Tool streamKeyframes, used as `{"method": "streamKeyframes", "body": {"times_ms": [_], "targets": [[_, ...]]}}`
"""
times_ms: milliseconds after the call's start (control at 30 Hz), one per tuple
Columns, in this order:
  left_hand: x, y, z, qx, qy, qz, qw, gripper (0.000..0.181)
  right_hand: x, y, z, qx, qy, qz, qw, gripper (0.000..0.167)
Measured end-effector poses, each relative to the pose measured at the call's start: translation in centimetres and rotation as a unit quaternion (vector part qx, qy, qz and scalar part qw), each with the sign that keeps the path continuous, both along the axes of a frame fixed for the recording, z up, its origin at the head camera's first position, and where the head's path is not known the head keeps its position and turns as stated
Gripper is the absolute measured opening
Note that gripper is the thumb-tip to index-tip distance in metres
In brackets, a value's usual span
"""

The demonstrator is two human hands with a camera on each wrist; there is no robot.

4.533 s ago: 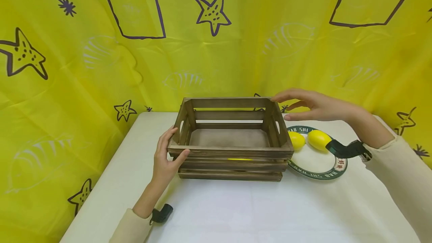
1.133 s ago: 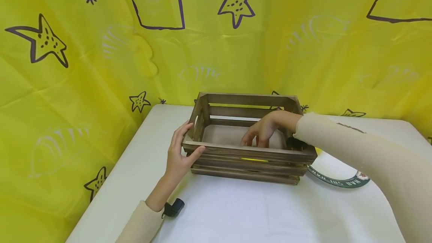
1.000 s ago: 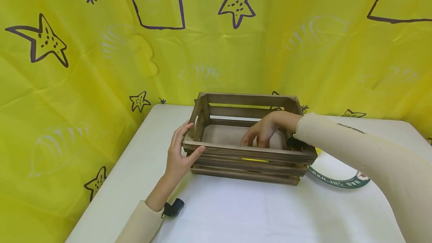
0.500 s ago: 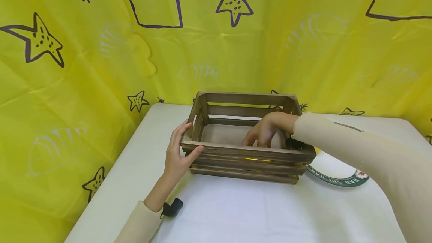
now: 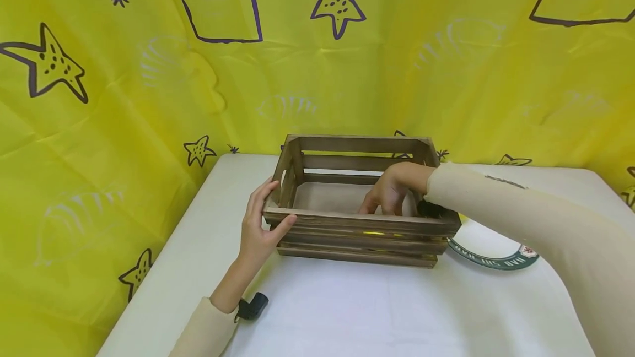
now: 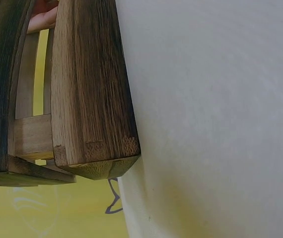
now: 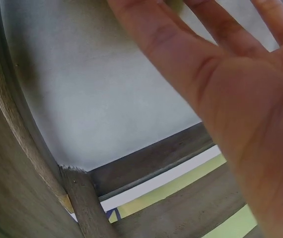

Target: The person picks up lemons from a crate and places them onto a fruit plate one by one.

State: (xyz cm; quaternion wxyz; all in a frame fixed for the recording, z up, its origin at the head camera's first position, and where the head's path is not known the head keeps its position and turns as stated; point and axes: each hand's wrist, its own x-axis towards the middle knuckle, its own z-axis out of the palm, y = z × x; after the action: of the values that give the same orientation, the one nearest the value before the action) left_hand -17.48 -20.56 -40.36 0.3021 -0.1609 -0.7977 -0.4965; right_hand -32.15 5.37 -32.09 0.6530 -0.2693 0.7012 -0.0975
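Note:
A brown slatted wooden crate stands on the white table. My left hand grips its near left corner, thumb over the front rail and fingers along the left side. The right hand reaches down into the crate, its fingertips hidden behind the front rail. A yellow lemon shows in slivers through the front slats, right below those fingers and partly covered by one. In the right wrist view, the fingers curl about a shaded yellowish patch at the top edge. The crate's slats fill much of the left wrist view.
A white plate with a green lettered rim sits right of the crate, partly under the right sleeve. A bit of yellow shows on it beside the crate. A yellow curtain hangs behind the white table.
From beside the crate's far right corner, my right hand has moved down into it. The yellow strip behind the slats has lately split and shifted slightly right. The left hand keeps its grip.

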Motion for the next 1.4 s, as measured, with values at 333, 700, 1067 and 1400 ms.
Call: {"method": "streamKeyframes", "body": {"times_ms": [333,700,1067,1400], "targets": [[0.0,-0.1,-0.2,0.004,0.003,-0.004,1.0,0.066,-0.4,0.0,-0.4,-0.02,-0.014,0.008,0.9997,0.056],[0.0,-0.2,0.0,0.009,0.016,-0.008,0.9998,0.071,-1.1,0.0,0.0,-0.072,-0.004,0.058,0.9958,0.048],[-0.1,-0.1,-0.2,0.001,0.011,-0.004,0.9999,0.066,-1.2,0.9,0.5,-0.105,0.031,0.029,0.9935,0.051],[0.0,0.0,-0.1,-0.001,0.006,0.001,1.0,0.069,-1.4,1.3,1.2,-0.155,0.057,0.042,0.9854,0.056]]}}
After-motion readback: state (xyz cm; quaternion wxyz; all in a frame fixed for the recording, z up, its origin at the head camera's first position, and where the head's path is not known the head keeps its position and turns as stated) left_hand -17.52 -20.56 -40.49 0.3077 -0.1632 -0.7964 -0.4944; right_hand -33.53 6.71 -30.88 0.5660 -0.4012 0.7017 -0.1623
